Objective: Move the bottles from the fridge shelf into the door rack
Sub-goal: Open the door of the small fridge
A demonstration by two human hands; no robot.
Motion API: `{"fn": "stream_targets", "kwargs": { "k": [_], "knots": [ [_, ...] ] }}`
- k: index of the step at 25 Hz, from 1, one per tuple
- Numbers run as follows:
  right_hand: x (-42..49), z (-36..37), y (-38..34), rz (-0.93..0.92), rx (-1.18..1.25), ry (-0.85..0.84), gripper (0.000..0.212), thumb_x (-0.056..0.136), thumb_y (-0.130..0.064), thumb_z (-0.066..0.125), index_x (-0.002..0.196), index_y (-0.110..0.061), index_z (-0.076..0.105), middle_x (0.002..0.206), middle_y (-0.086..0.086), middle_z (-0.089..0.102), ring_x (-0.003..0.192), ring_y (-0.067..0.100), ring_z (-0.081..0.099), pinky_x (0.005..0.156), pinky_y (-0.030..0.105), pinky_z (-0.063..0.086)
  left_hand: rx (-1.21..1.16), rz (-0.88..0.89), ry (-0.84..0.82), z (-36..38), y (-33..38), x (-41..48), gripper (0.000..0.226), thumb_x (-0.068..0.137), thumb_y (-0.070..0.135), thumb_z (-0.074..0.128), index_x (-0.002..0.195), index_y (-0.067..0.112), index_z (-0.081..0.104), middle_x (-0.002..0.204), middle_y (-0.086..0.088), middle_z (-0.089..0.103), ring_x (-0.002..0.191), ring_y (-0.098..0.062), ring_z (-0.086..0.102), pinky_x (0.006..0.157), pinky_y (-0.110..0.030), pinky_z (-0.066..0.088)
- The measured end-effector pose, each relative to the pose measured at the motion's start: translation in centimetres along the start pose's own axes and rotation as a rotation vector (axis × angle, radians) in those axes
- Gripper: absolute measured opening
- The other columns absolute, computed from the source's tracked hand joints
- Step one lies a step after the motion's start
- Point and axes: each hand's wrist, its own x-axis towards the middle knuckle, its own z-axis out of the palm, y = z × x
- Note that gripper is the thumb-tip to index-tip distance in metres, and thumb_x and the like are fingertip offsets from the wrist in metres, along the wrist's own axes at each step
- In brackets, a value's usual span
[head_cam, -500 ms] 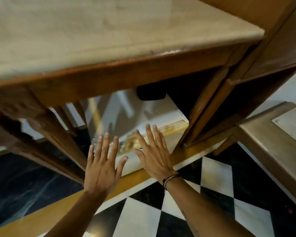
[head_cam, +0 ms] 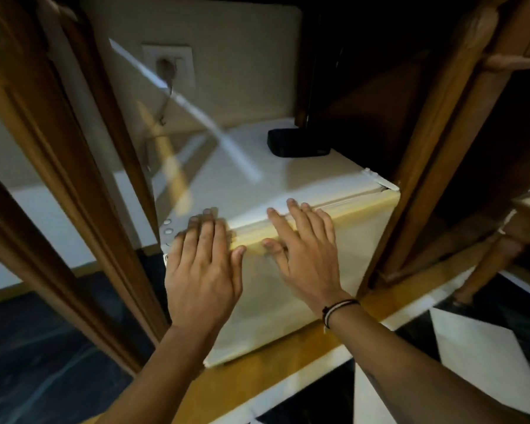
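Fridge (head_cam: 303,280): centre frame, under a wooden table, door closed. Left hand (head_cam: 202,280) and right hand (head_cam: 306,258): fingers spread flat, holding nothing, over the door's top edge, likely feeling for a grip to open it. Bottles, rack: inside, unseen. Black box (head_cam: 297,143) on top.

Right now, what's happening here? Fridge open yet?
Not yet. A person is reaching with both bare hands to a small white fridge tucked under a wooden table. The left hand and right hand lie open and flat at the top front edge, fingers over the door seam. The door looks closed, and no bottles are visible. A black box sits on top of the fridge.
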Motion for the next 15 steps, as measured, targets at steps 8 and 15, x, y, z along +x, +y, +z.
{"fn": "stream_targets", "kwargs": {
  "k": [8, 15],
  "knots": [
    [-0.2, -0.8, 0.0, -0.028, -0.051, 0.062, 0.057, 0.106, -0.060, 0.031, 0.142, -0.025, 0.058, 0.148, 0.010, 0.057, 0.132, 0.028, 0.053, 0.116, 0.043, 0.035, 0.000, -0.035, -0.064, -1.7, 0.6, 0.0, 0.064, 0.116, 0.046, 0.032, 0.149, 0.003, 0.065, 0.155, -0.020, 0.063, 0.148, -0.035, 0.058, 0.125, -0.051, 0.041],
    [-2.0, -4.2, 1.4, -0.114, 0.019, -0.012, 0.053, 0.107, -0.056, 0.032, 0.144, -0.026, 0.056, 0.143, 0.001, 0.062, 0.133, 0.020, 0.053, 0.117, 0.037, 0.034, -0.049, -0.010, -0.267, -6.6, 2.1, -2.3, 0.068, 0.119, 0.048, 0.015, 0.166, 0.009, 0.045, 0.174, -0.013, 0.042, 0.165, -0.024, 0.033, 0.138, -0.041, 0.022]
  ]
}}
